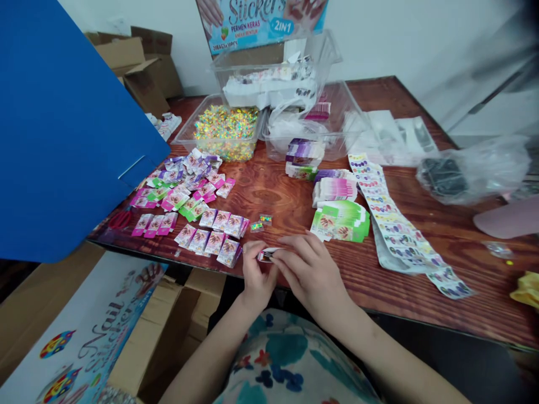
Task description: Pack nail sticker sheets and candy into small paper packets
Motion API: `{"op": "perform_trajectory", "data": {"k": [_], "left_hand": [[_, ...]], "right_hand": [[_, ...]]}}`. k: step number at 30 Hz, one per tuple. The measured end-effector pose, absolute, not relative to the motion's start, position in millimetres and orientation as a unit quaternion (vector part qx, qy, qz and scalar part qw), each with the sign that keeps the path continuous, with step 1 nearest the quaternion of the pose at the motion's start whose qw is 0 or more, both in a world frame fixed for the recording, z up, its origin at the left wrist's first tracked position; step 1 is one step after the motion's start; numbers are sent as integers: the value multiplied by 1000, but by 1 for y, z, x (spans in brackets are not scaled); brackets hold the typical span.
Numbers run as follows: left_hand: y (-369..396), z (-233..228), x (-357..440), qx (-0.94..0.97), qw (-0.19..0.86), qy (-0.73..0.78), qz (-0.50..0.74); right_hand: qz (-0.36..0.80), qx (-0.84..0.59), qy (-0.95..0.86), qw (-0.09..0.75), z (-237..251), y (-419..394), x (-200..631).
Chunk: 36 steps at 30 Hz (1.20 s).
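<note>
The fingers (295,247) hide most of the small packet (266,255).

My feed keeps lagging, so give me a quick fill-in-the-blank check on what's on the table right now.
1. Both hands, left hand and right hand, hold one small ____ at the table's near edge.
2. The finished packets lie in rows to the ____ of the hands.
3. The long sticker strip lies on the ____ side of the wooden table.

Missing words: packet; left; right
</note>
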<state>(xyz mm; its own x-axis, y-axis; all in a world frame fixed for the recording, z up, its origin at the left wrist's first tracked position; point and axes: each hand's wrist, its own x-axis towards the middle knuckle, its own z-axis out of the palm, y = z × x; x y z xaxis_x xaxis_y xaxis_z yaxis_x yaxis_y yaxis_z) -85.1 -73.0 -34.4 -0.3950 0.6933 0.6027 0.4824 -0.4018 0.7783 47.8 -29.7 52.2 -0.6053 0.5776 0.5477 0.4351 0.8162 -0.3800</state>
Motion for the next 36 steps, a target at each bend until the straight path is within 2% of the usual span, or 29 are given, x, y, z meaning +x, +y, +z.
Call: {"op": "perform_trajectory", "data": {"k": [8,16,22,30,36], "left_hand": [[-75,-39,-83,521,147,571,618],[-74,-26,-75,524,151,607,578],[-73,-32,-76,544,108,614,561],[-74,-38,-78,525,150,611,573],[-74,-35,-76,521,152,608,580]], "right_hand": [[72,-267,-905,322,42,-27,47],[82,-278,-874,390,33,-22,57],[81,-290,-886,352,34,-22,55],[171,-270,-889,328,41,-17,51],[140,-254,-894,341,39,-19,52]]}}
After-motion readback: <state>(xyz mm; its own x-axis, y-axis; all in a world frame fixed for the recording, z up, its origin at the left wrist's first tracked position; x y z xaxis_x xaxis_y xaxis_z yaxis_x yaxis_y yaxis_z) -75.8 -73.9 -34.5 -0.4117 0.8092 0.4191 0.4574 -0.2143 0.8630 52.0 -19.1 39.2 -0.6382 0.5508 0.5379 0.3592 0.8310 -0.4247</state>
